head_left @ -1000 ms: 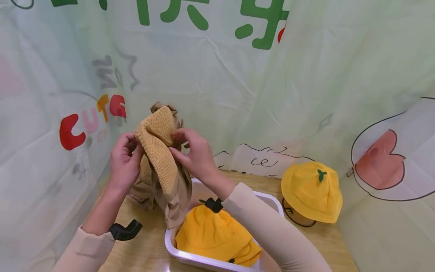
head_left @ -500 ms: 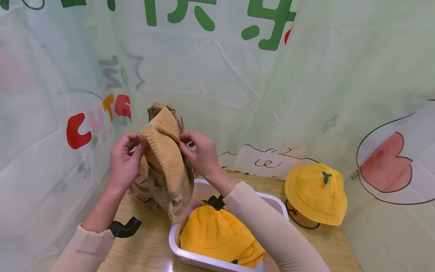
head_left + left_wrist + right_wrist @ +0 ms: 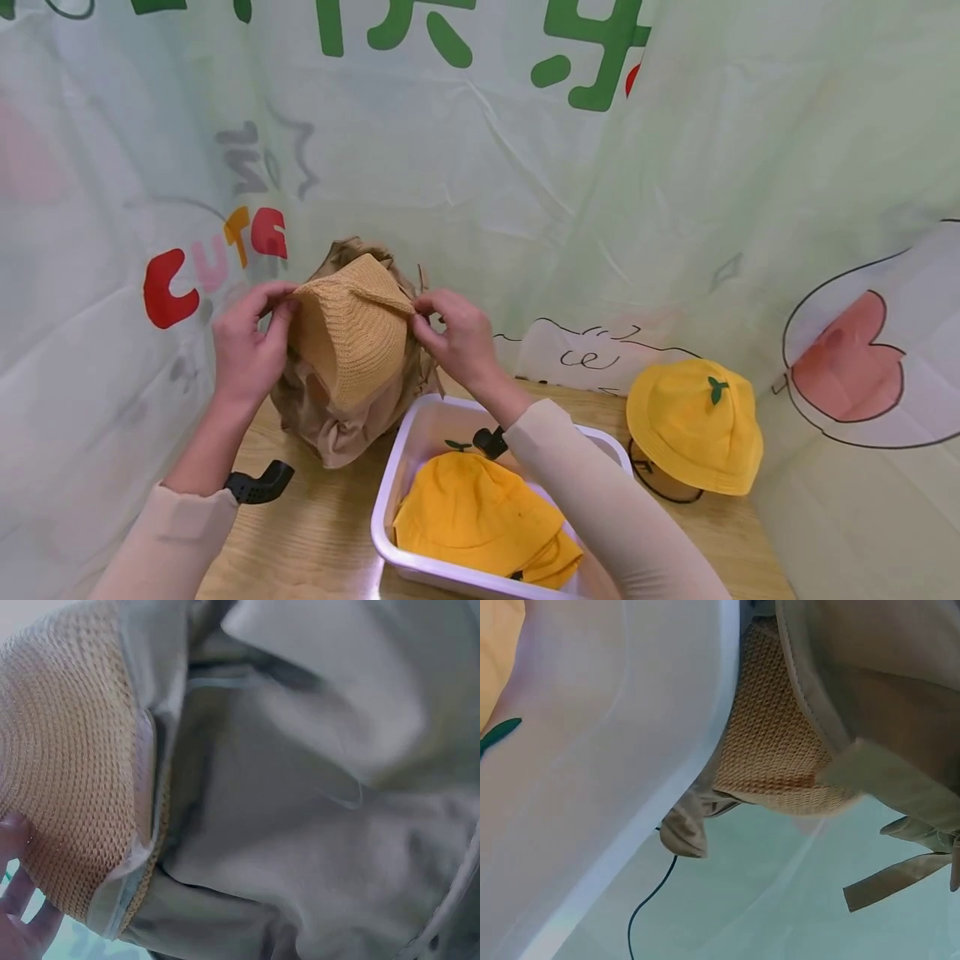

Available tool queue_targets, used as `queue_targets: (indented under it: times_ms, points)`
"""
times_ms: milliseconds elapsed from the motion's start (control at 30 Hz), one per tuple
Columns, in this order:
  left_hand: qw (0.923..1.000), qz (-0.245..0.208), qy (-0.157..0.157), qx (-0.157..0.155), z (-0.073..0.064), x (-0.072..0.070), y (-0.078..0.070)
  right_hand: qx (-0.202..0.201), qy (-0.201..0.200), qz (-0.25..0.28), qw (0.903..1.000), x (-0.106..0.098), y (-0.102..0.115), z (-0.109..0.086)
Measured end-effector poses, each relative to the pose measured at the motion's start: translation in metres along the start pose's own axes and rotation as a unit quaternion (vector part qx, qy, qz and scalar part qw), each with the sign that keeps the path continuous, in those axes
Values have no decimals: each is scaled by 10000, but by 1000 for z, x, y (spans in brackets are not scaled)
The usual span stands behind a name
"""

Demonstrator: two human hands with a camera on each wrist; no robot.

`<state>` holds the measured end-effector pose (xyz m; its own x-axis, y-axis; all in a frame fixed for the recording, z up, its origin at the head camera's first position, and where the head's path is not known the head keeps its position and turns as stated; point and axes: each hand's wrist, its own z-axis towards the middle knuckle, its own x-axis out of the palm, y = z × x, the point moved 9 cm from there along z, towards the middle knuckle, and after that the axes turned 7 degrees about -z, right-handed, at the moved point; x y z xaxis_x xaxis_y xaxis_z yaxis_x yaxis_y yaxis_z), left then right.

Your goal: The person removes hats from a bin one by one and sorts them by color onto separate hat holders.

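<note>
Left hand (image 3: pixel 251 346) and right hand (image 3: pixel 459 340) pinch a woven hat (image 3: pixel 371 337); the right sleeve (image 3: pixel 600 492) hides part of the bin (image 3: pixel 442 572), cropped below.

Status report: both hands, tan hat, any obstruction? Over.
Left hand and right hand pinching tan hat at opposite sides. White bin beside it. Nothing visibly blocking.

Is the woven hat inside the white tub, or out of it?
Out: in the head view, the left hand and right hand hold the woven hat beside the tub.

Soft light glares off the table (image 3: pixel 307 533); both wrist views look dimmer.
</note>
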<state>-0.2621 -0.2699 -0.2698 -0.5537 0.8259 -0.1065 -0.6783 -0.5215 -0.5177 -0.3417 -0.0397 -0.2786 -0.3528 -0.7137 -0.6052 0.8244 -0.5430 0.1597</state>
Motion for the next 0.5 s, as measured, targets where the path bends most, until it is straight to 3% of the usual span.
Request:
queue_targets:
  times_ms: [267,500]
  points:
    - [9989,424,195,101,1,8,16,143,302,-311,9990,9,-11,-8]
    - [9988,450,197,86,-1,14,28,308,510,-414,9974,21,-20,-14]
